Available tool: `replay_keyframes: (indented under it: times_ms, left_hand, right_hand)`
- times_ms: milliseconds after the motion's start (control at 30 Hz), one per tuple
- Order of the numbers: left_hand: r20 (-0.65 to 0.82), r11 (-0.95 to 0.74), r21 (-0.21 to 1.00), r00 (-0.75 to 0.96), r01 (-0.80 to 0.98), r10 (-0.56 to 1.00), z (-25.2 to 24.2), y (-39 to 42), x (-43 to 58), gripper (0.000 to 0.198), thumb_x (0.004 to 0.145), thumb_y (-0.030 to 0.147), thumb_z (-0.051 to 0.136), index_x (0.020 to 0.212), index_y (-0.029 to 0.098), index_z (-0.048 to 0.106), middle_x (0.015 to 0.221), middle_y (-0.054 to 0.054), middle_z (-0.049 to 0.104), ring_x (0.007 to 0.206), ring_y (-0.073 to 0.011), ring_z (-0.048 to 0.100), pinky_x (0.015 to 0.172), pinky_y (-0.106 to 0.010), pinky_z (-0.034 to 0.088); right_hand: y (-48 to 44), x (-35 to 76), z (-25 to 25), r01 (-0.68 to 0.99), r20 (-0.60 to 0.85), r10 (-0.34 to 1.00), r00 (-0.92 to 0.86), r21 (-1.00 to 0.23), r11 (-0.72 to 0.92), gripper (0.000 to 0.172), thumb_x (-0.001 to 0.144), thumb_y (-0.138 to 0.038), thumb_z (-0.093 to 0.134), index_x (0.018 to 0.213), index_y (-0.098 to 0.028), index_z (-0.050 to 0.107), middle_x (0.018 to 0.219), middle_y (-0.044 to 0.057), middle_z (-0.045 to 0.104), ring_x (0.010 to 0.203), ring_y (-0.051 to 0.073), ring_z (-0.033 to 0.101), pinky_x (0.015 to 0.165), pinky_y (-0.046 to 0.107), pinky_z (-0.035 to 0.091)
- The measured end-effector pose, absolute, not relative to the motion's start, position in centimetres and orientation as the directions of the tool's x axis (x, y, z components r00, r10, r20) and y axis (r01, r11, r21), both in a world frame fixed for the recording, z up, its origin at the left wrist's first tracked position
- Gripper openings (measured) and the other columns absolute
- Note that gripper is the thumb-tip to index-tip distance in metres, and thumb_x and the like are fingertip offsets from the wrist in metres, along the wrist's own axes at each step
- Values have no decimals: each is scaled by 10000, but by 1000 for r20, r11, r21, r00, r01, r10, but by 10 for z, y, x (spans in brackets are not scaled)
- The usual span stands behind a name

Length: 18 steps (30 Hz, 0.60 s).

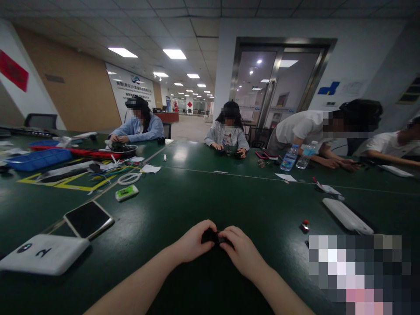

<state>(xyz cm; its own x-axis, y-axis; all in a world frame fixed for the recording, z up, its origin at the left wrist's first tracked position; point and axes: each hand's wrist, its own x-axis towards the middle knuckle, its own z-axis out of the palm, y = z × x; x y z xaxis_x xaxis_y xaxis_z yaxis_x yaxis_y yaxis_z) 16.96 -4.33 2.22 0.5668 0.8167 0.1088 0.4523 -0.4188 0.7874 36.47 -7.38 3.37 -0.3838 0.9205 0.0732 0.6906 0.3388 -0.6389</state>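
Both my hands meet at the near middle of the dark green table (197, 197). My left hand (193, 241) and my right hand (241, 250) are curled around a small black object (215, 237) held between their fingertips just above the tabletop. Most of the object is hidden by the fingers, so I cannot make out what it is. A small red and black piece (305, 225) lies on the table to the right of my right hand.
A phone (88, 218) and a white box (44, 253) lie at near left, a green and white device (126, 193) beyond. A white case (347, 215) sits at right. Blue trays (39, 158), cables and water bottles (289, 158) lie farther off. Several people work along the far edge.
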Motion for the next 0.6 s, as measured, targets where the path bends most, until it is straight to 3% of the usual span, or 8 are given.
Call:
replay_keyframes:
  times_ms: [267,467,600]
  left_hand:
    - [148,-503,752,635,425,758,22,-42,169,250,769,143,556,993,242,603,1121,-23,524,1034,-155,512,922,-316,409]
    - [98,-635,536,706,556,701,31,-36,155,397,827,156,492,1140,377,593,1251,-10,488,1152,-194,453,980,-373,360]
    - [105,-555,458,579,694,809,30,-17,124,393,841,202,473,1178,378,568,1259,-9,491,1135,-197,472,977,-367,366]
  right_hand:
    - [-72,361,33,707,59,938,-342,-641,298,205,787,-229,589,979,-261,654,997,12,592,973,188,525,844,303,430]
    - [-64,381,24,642,11,973,-231,-749,161,348,771,-318,583,1115,-269,594,1046,26,578,929,191,553,768,292,460]
    - [-48,410,9,645,26,996,-84,-761,74,321,787,-393,527,1054,-239,620,1014,42,612,913,209,570,768,319,467]
